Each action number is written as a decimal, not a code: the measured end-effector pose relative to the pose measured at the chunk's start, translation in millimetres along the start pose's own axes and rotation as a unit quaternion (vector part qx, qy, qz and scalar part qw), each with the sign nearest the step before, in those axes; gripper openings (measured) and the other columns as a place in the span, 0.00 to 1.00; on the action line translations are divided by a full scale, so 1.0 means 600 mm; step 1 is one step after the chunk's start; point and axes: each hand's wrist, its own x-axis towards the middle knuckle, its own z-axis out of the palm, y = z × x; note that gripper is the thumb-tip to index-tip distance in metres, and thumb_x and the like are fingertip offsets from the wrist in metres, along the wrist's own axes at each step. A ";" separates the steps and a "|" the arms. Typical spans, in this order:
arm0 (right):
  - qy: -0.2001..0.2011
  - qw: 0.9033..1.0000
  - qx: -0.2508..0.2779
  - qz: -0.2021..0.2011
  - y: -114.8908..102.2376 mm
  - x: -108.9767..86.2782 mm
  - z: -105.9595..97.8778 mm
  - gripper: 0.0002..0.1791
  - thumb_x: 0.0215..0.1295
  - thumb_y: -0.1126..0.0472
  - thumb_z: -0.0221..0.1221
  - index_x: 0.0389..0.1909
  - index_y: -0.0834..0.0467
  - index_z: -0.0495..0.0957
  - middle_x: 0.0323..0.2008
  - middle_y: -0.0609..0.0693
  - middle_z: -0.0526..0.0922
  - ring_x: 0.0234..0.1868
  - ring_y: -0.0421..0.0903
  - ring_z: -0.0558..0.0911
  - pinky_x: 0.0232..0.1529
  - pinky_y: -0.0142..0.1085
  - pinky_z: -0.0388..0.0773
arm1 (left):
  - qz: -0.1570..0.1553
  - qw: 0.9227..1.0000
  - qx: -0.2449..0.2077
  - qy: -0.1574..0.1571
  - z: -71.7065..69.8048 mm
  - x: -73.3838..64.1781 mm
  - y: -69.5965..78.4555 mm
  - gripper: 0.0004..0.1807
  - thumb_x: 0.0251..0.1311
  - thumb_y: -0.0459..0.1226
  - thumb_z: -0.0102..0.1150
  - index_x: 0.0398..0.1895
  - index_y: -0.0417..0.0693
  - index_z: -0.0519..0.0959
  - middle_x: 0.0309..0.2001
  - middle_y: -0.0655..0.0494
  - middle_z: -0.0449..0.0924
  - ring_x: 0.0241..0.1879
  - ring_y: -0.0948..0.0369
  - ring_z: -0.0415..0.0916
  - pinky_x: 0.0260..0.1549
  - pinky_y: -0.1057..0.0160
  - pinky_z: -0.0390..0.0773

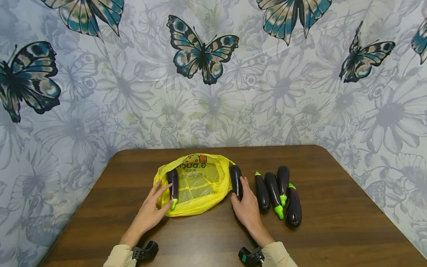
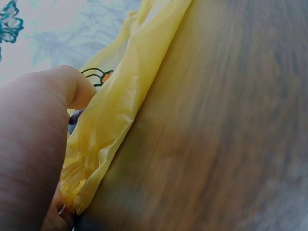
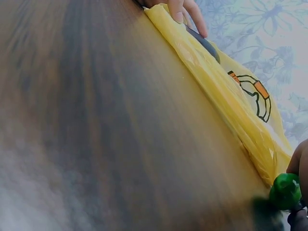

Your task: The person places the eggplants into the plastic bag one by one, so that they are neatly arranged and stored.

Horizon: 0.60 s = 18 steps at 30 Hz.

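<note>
A yellow plastic bag (image 1: 203, 211) lies with its mouth spread wide on the table. Inside its left side is a dark purple eggplant (image 1: 173, 181), its bright green cap toward the near rim. My left hand (image 1: 150, 211) reaches over that rim and holds this eggplant, thumb by the cap and fingertips on the body. At the bag's right edge, my right hand (image 1: 248, 209) grips a second eggplant (image 1: 235, 178), thumb on its left and fingers on its right. In the right wrist view, a green cap (image 3: 285, 191) shows beside the right hand.
Several more eggplants (image 1: 293, 207) lie grouped to the right of my right hand, with green caps pointing different ways. The brown wooden table (image 1: 333, 237) has rounded far corners. Behind it hangs a floral cloth (image 1: 213, 115) with butterflies.
</note>
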 end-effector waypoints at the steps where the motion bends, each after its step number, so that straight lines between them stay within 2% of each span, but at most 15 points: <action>1: -0.001 1.000 -0.003 0.001 0.000 0.000 0.000 0.36 0.69 0.63 0.61 0.77 0.62 0.63 0.75 0.67 0.66 0.69 0.66 0.73 0.68 0.59 0.71 | -0.001 1.000 0.001 0.000 0.000 -0.001 0.000 0.33 0.70 0.46 0.63 0.76 0.54 0.68 0.82 0.37 0.46 0.75 0.30 0.55 0.61 0.25 0.68; 4: 0.000 1.000 -0.008 0.002 0.000 -0.001 0.001 0.36 0.69 0.63 0.61 0.76 0.61 0.64 0.72 0.65 0.70 0.67 0.65 0.76 0.67 0.59 0.73 | -0.002 1.000 0.003 0.000 0.001 -0.003 -0.001 0.33 0.70 0.46 0.63 0.76 0.55 0.68 0.82 0.38 0.46 0.75 0.30 0.55 0.61 0.25 0.68; 10: 0.008 1.000 0.004 -0.012 -0.001 -0.003 0.002 0.35 0.68 0.65 0.62 0.75 0.63 0.65 0.73 0.65 0.69 0.71 0.63 0.73 0.70 0.58 0.70 | -0.004 1.000 0.001 -0.002 0.001 -0.006 -0.003 0.33 0.70 0.46 0.62 0.77 0.55 0.67 0.82 0.38 0.46 0.75 0.30 0.54 0.61 0.25 0.68; 15: 0.034 0.999 0.022 -0.024 0.000 -0.002 0.004 0.35 0.65 0.66 0.64 0.73 0.64 0.68 0.71 0.65 0.71 0.69 0.61 0.75 0.64 0.54 0.77 | -0.005 1.000 -0.001 -0.003 0.001 -0.004 -0.003 0.34 0.70 0.47 0.63 0.77 0.56 0.67 0.82 0.38 0.46 0.75 0.30 0.55 0.60 0.25 0.69; 18: 0.038 0.999 0.033 -0.018 0.000 -0.002 0.004 0.34 0.66 0.66 0.64 0.73 0.63 0.68 0.72 0.63 0.72 0.68 0.59 0.77 0.62 0.52 0.79 | -0.006 1.000 0.000 -0.004 0.000 -0.003 -0.003 0.34 0.70 0.47 0.63 0.77 0.57 0.67 0.82 0.39 0.45 0.75 0.30 0.55 0.60 0.24 0.68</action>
